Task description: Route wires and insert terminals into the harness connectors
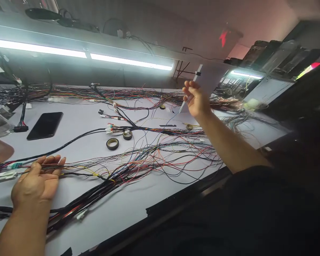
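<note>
My left hand (34,183) is palm up at the left of the table. Its fingers are curled and the thumb closes over a few thin wires (77,166) of a harness. White connectors (6,176) lie just beside it. My right hand (196,101) is raised above the far side, its fingers curled inward. Anything in those fingers is too small to make out. A slanted white strip (199,71) with a black clip passes behind that hand. From the harness a thin blue wire (166,122) rises toward it. A black-wrapped wire bundle (106,185) lies between my hands.
Tape rolls (112,143) and a black phone (44,125) lie on the white table (138,202). Behind them runs another long wire bundle (96,93). A tube light (130,62) hangs under the shelf. The table's dark front edge (186,195) runs diagonally near my body.
</note>
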